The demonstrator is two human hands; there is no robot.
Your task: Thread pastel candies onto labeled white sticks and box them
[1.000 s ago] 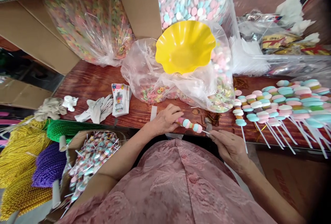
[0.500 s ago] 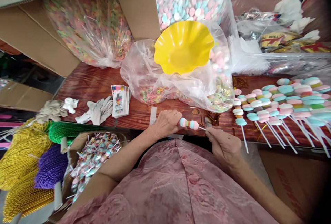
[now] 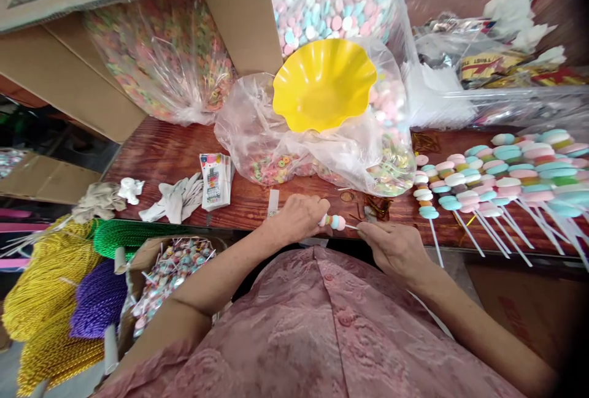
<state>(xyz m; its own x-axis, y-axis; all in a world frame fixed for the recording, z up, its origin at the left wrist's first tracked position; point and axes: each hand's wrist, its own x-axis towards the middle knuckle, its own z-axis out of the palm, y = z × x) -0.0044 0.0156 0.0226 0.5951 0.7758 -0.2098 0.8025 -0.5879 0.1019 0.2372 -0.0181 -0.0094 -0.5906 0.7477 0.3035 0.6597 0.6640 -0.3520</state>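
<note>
Head view: the left hand (image 3: 299, 217) is curled nearly closed around one end of a candy skewer (image 3: 338, 222), its grip covering whatever pieces sit beneath the fingers. The right hand (image 3: 391, 248) pinches the skewer's white stick (image 3: 350, 227) between thumb and fingers (how much of the stick they hide, I cannot tell). Between the two hands a short run of pastel pieces shows, slanting slightly down toward the right, at the near edge of the worktop (image 3: 156, 153).

To the right, a cluster of similar skewers (image 3: 506, 177) lies on the worktop, their white ends jutting past its edge; those farthest right blur and run out of frame. Beyond the hands, a yellow bowl (image 3: 324, 85) rests on a clear plastic bag (image 3: 243, 128), masking some of its contents. Left of the bag lie a stack of printed cards (image 3: 216, 180) (lettering too small to read) and crumpled pale gloves (image 3: 173, 197). A clear plastic tub (image 3: 515, 94) is cut off by the right border. Lower left, the left forearm partly covers a cardboard box (image 3: 138, 266) full of candies.
</note>
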